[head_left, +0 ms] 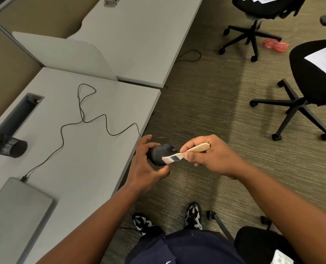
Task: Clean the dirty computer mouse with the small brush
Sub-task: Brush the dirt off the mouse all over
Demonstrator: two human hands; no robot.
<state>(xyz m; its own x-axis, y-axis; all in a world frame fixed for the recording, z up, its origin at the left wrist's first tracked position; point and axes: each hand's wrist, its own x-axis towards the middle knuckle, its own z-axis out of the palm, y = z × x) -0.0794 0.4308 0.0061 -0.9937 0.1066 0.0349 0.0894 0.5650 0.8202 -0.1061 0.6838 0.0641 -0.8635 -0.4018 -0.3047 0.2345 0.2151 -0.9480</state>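
Note:
My left hand [146,168] holds a black computer mouse [159,152] in the air just past the desk's right edge. Its thin black cable [82,119] runs back in loops over the grey desk [93,149]. My right hand [209,154] grips the pale wooden handle of a small brush [185,152]. The brush's metal ferrule and pinkish bristles rest against the mouse's near side. My fingers hide part of the mouse and of the handle.
A closed grey laptop [15,216] lies at the desk's near left, with the cable plugged in. A black mesh cup [7,145] lies on its side. Black office chairs [301,88] stand on the carpet to the right. My feet [193,214] are below.

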